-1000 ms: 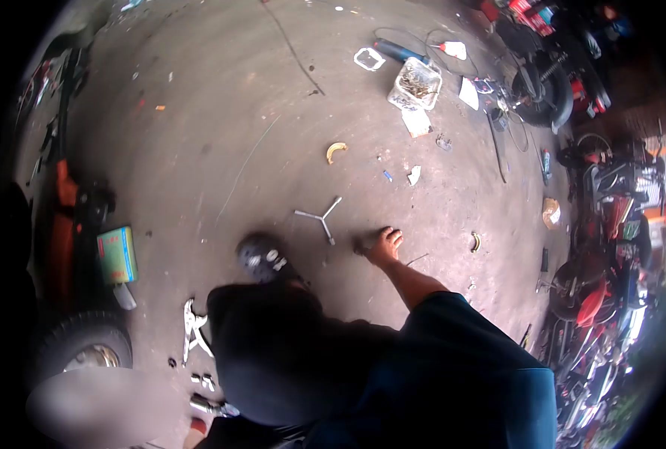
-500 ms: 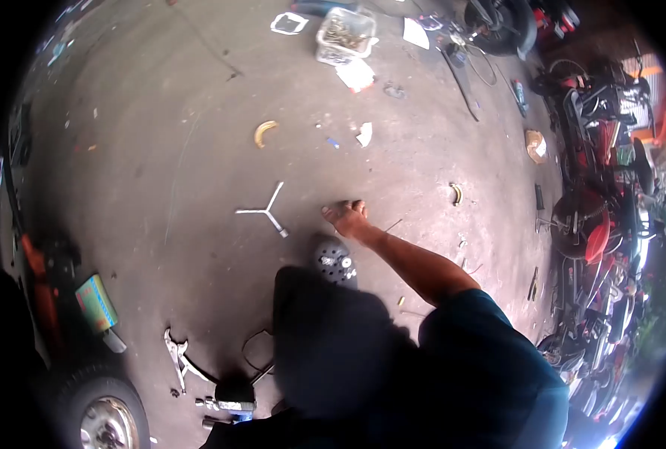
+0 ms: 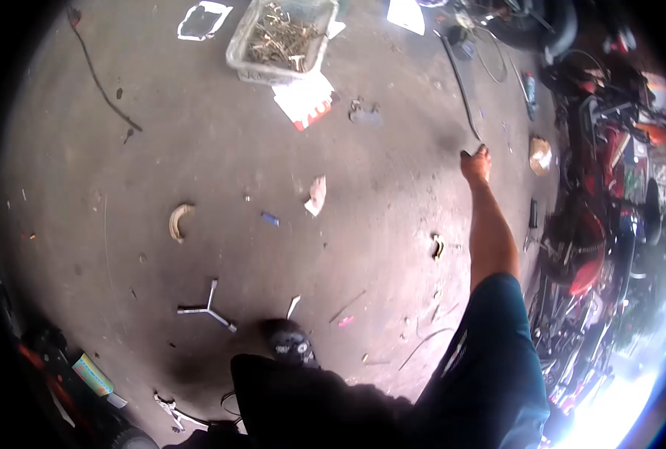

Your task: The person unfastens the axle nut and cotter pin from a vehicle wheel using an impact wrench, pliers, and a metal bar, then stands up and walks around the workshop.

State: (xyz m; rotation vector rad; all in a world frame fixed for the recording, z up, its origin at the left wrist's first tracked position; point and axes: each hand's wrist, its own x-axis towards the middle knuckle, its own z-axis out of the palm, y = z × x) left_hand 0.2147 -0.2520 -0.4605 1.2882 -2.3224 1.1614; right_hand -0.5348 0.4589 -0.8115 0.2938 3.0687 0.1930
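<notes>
My right hand (image 3: 476, 165) reaches far forward on the right, low over the floor. Its thumb and fingers look a little apart, and I see nothing between them. Just beyond the fingertips lies the near end of a long thin metal bar (image 3: 462, 90); whether they touch I cannot tell. My left hand is out of view. In front of my dark shoe (image 3: 291, 346) lies a small silvery piece (image 3: 294, 306). A three-armed Y-shaped wrench (image 3: 209, 309) rests left of it. Farther off are a tan curved brake shoe (image 3: 177, 223) and a smaller brass-coloured curved piece (image 3: 438, 247).
A clear plastic bin of small metal parts (image 3: 284, 45) stands ahead, a printed sheet (image 3: 303, 101) beside it. Parked motorcycles (image 3: 580, 247) line the right side. A colourful box (image 3: 93, 375) and silver locking pliers (image 3: 170, 410) lie at lower left.
My right hand has moved from near my shoe forward and to the right. The silvery piece now shows where that hand was. The view has shifted forward.
</notes>
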